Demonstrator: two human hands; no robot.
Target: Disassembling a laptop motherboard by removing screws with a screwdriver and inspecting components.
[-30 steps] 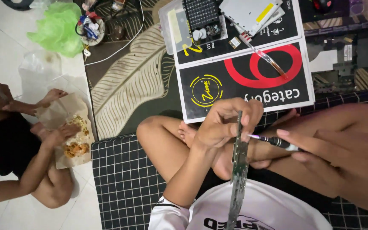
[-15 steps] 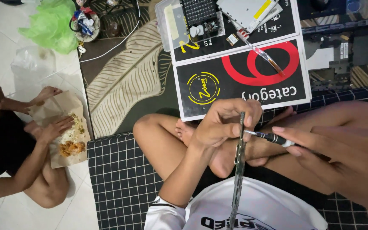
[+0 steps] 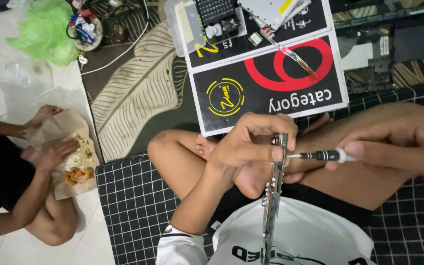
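Above hands, black box, red ring, yellow badge

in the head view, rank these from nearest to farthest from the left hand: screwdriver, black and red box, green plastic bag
1. screwdriver: its tip ends right beside the left hand, on that hand's right.
2. black and red box: on the floor just beyond the hand.
3. green plastic bag: far off at the upper left corner.

The right hand has drawn the slim black-and-silver screwdriver level, its tip now meeting the upper end of the narrow metal circuit strip. The left hand has slid its fingers higher along that strip's top.
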